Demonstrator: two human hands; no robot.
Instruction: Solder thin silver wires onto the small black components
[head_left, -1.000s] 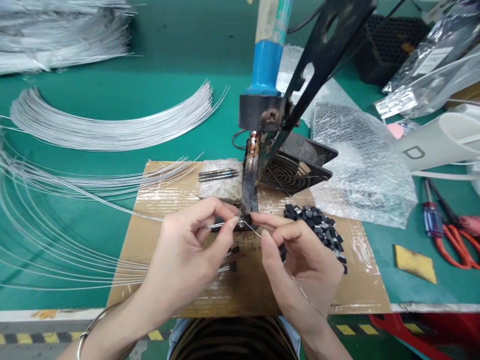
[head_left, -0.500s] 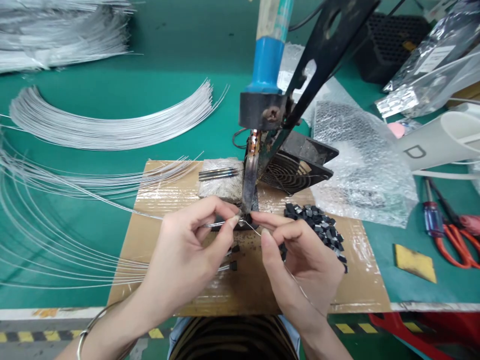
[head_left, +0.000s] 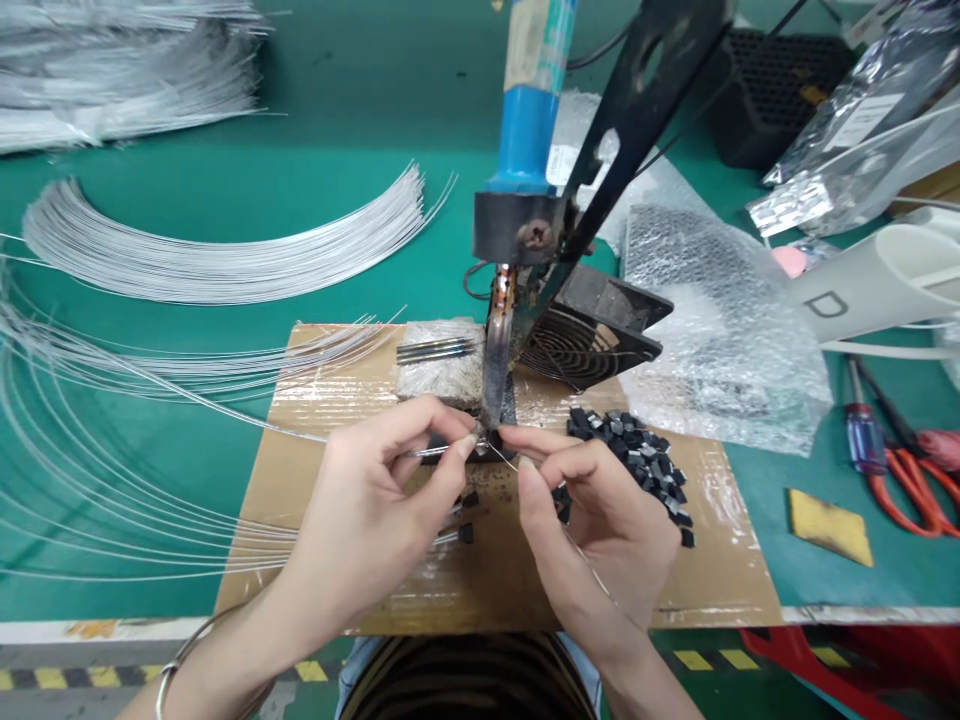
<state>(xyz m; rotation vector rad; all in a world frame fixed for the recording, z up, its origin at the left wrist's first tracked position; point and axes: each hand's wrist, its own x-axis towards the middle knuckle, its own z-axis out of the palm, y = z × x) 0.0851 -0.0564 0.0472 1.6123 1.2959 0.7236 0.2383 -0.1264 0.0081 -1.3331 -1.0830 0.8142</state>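
My left hand [head_left: 382, 500] is closed in a pinch on thin white wires [head_left: 289, 430], which run in from the left. Their ends reach just below the tip of a blue-handled soldering iron [head_left: 525, 130], which points down in a black stand arm [head_left: 619, 120]. What sits right at those ends is too small to make out. My right hand [head_left: 607, 510] pinches a thin solder wire [head_left: 504, 457] between thumb and finger. Its front end meets the spot under the iron tip, and its tail trails across the palm.
Small black connectors [head_left: 634, 455] lie heaped on the cardboard [head_left: 720, 560]. Behind them stand a black fan [head_left: 592, 330] and bubble wrap [head_left: 720, 330]. White wire bundles [head_left: 225, 270] spread over the left side. Orange-handled scissors [head_left: 915, 495], a screwdriver [head_left: 864, 435] and a yellow sponge [head_left: 830, 525] lie right.
My right hand has edged slightly left with the solder wire, and the free length before its fingers looks a little shorter. My left hand keeps its pinch. The view has shifted slightly.
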